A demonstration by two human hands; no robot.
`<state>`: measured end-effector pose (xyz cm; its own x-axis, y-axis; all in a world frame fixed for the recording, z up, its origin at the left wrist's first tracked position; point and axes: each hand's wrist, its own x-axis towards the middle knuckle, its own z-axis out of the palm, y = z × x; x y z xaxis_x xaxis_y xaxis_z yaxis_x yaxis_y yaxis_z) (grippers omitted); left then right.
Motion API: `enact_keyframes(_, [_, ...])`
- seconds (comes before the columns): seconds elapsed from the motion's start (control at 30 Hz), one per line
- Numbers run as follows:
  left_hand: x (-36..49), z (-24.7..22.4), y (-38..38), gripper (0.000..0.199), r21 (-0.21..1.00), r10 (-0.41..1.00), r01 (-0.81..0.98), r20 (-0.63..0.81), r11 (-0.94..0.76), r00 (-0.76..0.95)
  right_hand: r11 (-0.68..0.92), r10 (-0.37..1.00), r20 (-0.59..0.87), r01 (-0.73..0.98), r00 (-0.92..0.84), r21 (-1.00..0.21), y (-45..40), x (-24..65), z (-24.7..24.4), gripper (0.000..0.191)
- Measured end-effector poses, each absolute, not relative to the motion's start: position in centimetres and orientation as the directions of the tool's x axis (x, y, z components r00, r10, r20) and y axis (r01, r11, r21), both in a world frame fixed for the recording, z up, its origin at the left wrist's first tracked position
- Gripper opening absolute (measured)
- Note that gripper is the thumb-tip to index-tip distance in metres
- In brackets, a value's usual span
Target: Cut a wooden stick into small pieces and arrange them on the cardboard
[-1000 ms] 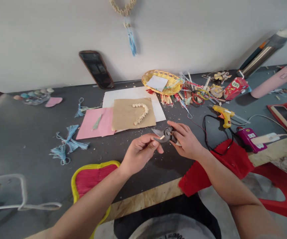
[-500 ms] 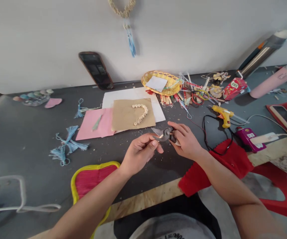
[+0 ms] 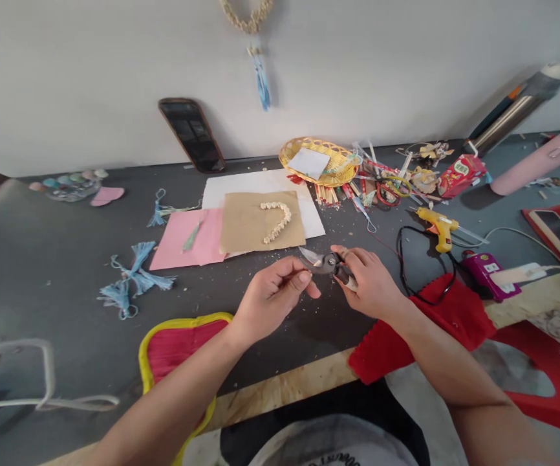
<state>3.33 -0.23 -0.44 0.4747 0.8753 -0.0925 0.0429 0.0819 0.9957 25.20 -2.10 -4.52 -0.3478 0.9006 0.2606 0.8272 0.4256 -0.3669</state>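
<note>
My right hand [image 3: 370, 281] is closed round the handles of pruning shears [image 3: 327, 262], whose jaws point left and stand apart. A small pale piece [image 3: 317, 263] shows between the blades. My left hand [image 3: 280, 291] is pinched at the lower blade, with thumb and forefinger together on something too small to make out. Just beyond the hands, a curved string of cream beads [image 3: 284, 223] lies on brown card [image 3: 241, 223], which overlaps a pink sheet [image 3: 176, 243] and a white sheet [image 3: 312, 217].
Blue tassels [image 3: 139, 268] lie to the left. Behind are a yellow basket [image 3: 343, 169], scissors [image 3: 396, 188] and scraps. A yellow glue gun [image 3: 438, 226], purple box [image 3: 486, 275] and red cloth [image 3: 449, 314] are at the right. A phone [image 3: 193, 136] leans on the wall.
The right hand has shifted slightly right and down, and the shears' jaws look wider apart. The left hand has stayed nearly in place. The whole view has shifted a little.
</note>
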Motion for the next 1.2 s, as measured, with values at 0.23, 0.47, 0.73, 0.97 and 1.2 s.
enact_keyframes(0.23, [3.4,-1.5,0.1,0.021,0.982,0.944,0.186,-0.019,-0.045,0.33,0.382,0.911,0.277,0.876,-0.304,-0.294,-1.7,24.9,-5.1,0.051])
enact_keyframes(0.47, [3.2,-1.7,0.4,0.029,0.978,0.885,-0.053,-0.159,0.202,0.437,0.442,0.889,0.271,0.847,-0.37,-0.293,-1.6,25.1,-5.1,0.062])
enact_keyframes(0.73, [3.2,-1.2,0.8,0.027,0.84,0.738,-0.18,-0.323,0.512,0.593,0.549,0.835,0.29,0.748,-0.469,-0.372,-1.3,25.9,-5.1,0.068])
enact_keyframes(0.97, [3.0,-1.3,1.2,0.024,0.764,0.651,-0.183,-0.369,0.619,0.663,0.561,0.822,0.346,0.75,-0.453,-0.351,-1.5,25.7,-5.0,0.064])
enact_keyframes(1.2, [3.1,-1.2,0.9,0.026,0.794,0.678,-0.182,-0.348,0.581,0.647,0.558,0.821,0.357,0.757,-0.445,-0.34,-1.2,25.8,-5.5,0.063])
